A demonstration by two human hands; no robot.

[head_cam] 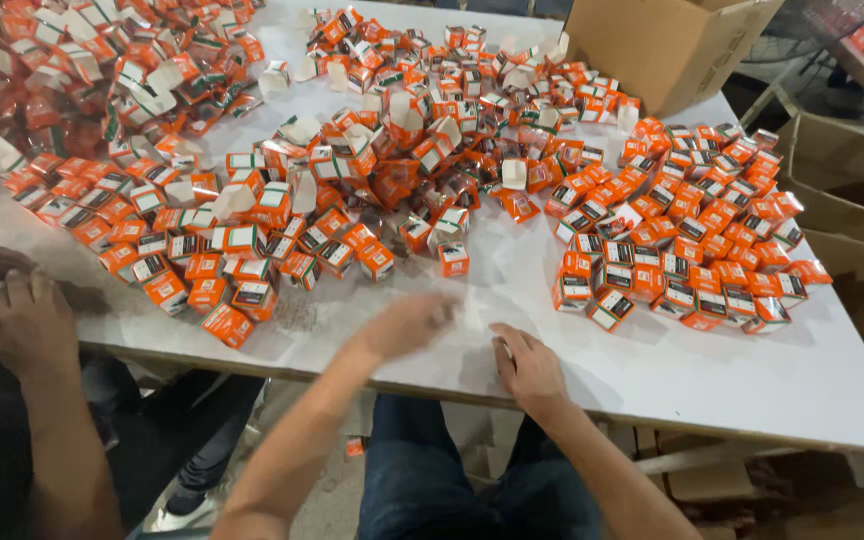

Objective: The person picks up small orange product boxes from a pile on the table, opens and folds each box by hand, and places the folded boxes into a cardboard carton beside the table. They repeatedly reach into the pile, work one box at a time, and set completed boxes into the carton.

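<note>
The person's two forearms reach up from the lap over the near edge of the white table (652,370). The right hand (530,368) lies palm down, fingers spread flat on the bare board, its grip open and empty. The left hand (407,322) is blurred above the table, so I cannot tell how its grip stands or whether it holds anything. Nearest to it stands one small orange box (453,258), apart from the heap of orange boxes (422,150). To the right, closed boxes (692,240) sit in rows. Bare table lies between hands and boxes. A co-worker's hands (22,315) rest at the left edge.
</note>
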